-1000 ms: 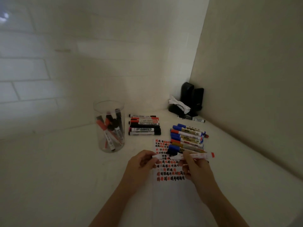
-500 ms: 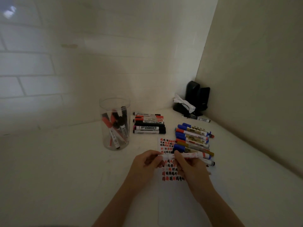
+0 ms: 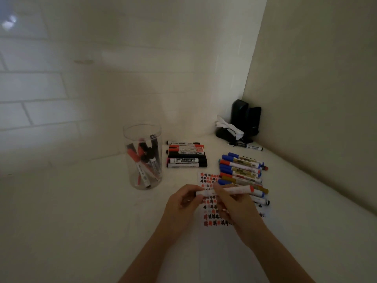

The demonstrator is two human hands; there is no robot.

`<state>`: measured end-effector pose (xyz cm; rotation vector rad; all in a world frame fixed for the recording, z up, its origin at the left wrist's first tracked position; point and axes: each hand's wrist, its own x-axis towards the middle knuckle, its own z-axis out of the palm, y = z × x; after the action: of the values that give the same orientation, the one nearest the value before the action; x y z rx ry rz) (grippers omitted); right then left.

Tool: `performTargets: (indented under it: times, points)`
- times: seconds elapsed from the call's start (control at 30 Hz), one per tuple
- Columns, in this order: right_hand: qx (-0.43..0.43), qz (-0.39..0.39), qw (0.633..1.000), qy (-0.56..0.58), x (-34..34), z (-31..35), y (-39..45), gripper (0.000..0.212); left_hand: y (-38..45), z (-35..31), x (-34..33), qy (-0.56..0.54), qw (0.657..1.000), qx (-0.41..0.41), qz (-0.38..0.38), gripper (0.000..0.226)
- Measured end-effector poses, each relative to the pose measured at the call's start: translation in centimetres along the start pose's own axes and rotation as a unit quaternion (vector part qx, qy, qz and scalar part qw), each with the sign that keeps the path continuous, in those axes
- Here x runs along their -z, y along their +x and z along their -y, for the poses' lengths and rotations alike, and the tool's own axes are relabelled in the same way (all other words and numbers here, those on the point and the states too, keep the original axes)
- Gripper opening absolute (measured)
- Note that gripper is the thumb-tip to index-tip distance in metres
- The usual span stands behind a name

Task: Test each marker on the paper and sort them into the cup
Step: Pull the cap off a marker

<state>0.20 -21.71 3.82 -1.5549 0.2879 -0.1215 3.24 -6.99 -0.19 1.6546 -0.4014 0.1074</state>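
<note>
White corner counter (image 3: 81, 211), dim. Cup (image 3: 142, 158): several markers sorted. Paper (image 3: 212, 219): rows of test marks. Two batches (image 3: 186, 154) (image 3: 241, 170) unsorted. Left hand (image 3: 181, 207), right hand (image 3: 234, 207) both grip red-ended marker (image 3: 230, 189) above paper. Roughly midway.

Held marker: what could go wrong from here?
1. Both hands, left and right, grip the marker above the paper; if its cap pops off abruptly, the tip might streak the test marks.
2. The right hand sits beside the blue marker row; a jerk could scatter it.
3. Dim light may hide faint ink.
</note>
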Motion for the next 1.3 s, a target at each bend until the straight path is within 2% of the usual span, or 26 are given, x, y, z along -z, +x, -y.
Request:
performTargets:
  times: [0.1, 0.2, 0.27, 0.33, 0.4, 0.47, 0.57, 0.73, 0.8, 0.87, 0.97, 1.03, 1.13, 1.3]
  points:
    - [-0.04, -0.011, 0.999, 0.017, 2.4, 0.1, -0.4, 0.024, 0.3, 0.6, 0.2, 0.021, 0.999, 0.013, -0.026, 0.018]
    - [0.036, 0.015, 0.989, -0.146, 4.6, -0.3, -0.9, 0.011, 0.3, 0.9, 0.2, 0.043, 0.999, -0.003, -0.028, 0.021]
    - [0.084, 0.055, 0.951, -0.293, 5.2, -0.5, -0.8, 0.013, 0.3, 0.9, 0.1, 0.044, 0.999, -0.015, -0.021, 0.022]
    - [0.114, 0.084, 0.909, -0.393, 5.6, -0.6, -0.4, 0.02, 0.4, 0.9, 0.0, 0.044, 0.999, -0.02, -0.017, 0.023]
    - [0.15, 0.061, 0.879, -0.449, 6.1, -0.3, 0.4, 0.025, 0.4, 1.1, 0.0, 0.045, 0.999, -0.004, -0.028, 0.024]
    - [0.187, -0.009, 0.857, -0.481, 7.2, 0.2, 1.9, 0.025, 0.3, 1.2, 0.0, 0.042, 0.998, 0.016, -0.051, 0.022]
    - [0.183, -0.109, 0.841, -0.496, 9.1, 0.5, 5.3, 0.026, 0.2, 1.1, -0.3, 0.07, 0.996, 0.024, -0.056, 0.018]
    - [0.128, -0.123, 0.807, -0.564, 8.9, 0.5, 8.8, 0.027, 0.5, 1.5, -0.7, 0.108, 0.989, 0.044, -0.088, 0.02]
    - [0.159, -0.133, 0.796, -0.568, 8.3, 0.5, 8.7, 0.032, 0.7, 1.6, -0.8, 0.118, 0.986, 0.049, -0.112, 0.024]
    - [0.237, -0.126, 0.805, -0.53, 7.5, 0.5, 7.5, 0.031, 1.6, 1.5, -0.8, 0.144, 0.981, 0.039, -0.124, 0.026]
    - [0.323, -0.06, 0.798, -0.505, 6.2, -0.5, 4.7, 0.025, 4.6, 1.4, -0.4, 0.266, 0.957, -0.004, -0.115, 0.03]
    - [0.346, -0.026, 0.794, -0.5, 5.9, -1.6, 2.9, 0.021, 7.2, 1.3, 0.1, 0.351, 0.933, -0.013, -0.083, 0.037]
    - [0.332, -0.002, 0.804, -0.493, 6.3, -2.9, 1.2, 0.021, 10.5, 1.6, 0.8, 0.461, 0.885, -0.025, -0.057, 0.044]
    - [0.307, -0.006, 0.823, -0.477, 7.5, -3.4, 1.5, 0.026, 13.4, 2.5, 1.1, 0.578, 0.814, -0.024, -0.051, 0.042]
